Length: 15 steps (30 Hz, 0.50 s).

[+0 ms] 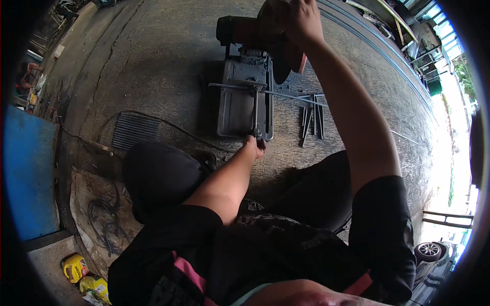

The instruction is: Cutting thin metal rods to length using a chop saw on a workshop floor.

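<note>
Chop saw (250, 76) (blade hidden): right hand (301, 20) grips handle, left hand (253, 147) clamps vise crank.

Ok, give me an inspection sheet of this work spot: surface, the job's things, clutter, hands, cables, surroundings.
Surface: bare concrete floor, stained and cracked.
Job's things: chop saw on the floor, a long metal rod clamped across its base.
Clutter: cut metal pieces beside the saw; ribbed mat; yellow jugs.
Hands: left hand on the vise crank; right hand gripping the saw's handle.
Cables: dark cord running across the floor toward the saw.
Surroundings: blue panel at left; car wheel at lower right.
</note>
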Available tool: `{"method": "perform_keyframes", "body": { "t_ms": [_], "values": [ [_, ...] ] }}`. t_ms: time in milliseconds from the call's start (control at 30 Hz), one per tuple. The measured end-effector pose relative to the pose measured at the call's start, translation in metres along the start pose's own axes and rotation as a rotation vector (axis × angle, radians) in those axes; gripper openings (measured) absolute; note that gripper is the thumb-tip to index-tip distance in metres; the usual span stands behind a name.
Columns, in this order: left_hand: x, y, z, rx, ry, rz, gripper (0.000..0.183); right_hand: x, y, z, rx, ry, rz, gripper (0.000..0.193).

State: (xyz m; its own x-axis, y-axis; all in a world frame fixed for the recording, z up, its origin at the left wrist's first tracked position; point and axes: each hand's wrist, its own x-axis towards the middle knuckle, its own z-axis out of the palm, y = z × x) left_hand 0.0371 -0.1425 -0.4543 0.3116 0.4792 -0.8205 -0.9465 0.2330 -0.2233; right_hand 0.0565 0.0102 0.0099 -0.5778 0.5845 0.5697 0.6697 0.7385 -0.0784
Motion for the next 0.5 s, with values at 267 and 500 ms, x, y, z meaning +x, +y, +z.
{"method": "perform_keyframes", "body": {
  "t_ms": [267,500],
  "values": [
    [-0.004,0.014,-0.048,0.011,-0.04,0.092,0.03,-0.124,0.01,0.007,0.474,0.234,-0.013,0.011],
    [-0.031,0.0,-0.006,-0.155,0.313,0.273,0.028,-0.183,0.036,0.028,0.504,-0.208,0.147,0.019]
  ]
}}
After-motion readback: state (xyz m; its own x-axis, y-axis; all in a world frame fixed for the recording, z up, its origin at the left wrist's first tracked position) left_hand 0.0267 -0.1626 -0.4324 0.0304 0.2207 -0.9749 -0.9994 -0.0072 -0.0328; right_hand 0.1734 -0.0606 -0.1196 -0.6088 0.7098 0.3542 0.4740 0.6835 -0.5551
